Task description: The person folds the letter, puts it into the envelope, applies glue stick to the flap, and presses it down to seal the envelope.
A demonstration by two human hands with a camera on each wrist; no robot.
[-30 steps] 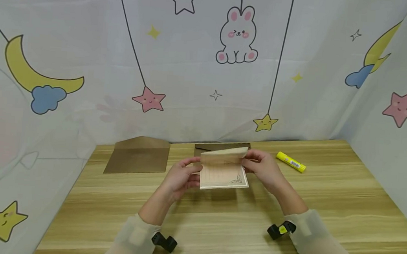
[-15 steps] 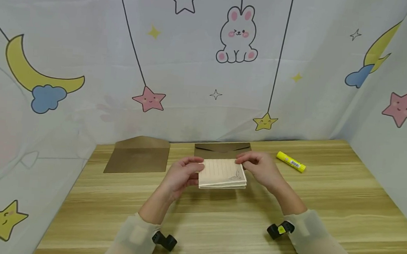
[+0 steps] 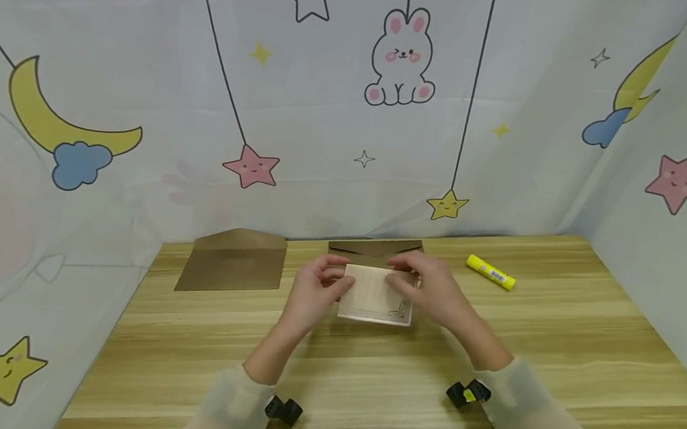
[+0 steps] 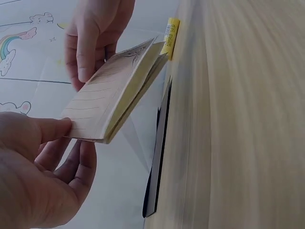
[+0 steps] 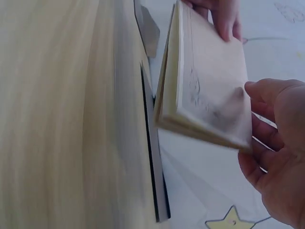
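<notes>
A cream sheet of lined letter paper [image 3: 367,299] with a scroll ornament in one corner is folded into layers, held up above the table. My left hand [image 3: 310,295] pinches its left edge, thumb in front and fingers behind. At the right edge, my right hand [image 3: 434,290] holds it, the thumb at the front and the fingertips behind. In the left wrist view the layers of the letter paper [image 4: 97,102] stand slightly apart along the open side. From the right wrist, the right hand [image 5: 286,138] shows curled fingers at the paper's corner.
Behind the paper lies a brown envelope [image 3: 374,247], partly covered by paper and hands. Another brown envelope [image 3: 232,270], flap raised, lies at the back left of the wooden table [image 3: 379,390]. A yellow glue stick [image 3: 491,273] lies at right. A printed curtain hangs behind.
The raised top layer of the letter paper has come down over the rest. Both hands have shifted slightly inward, and their thumbs now lie on its front.
</notes>
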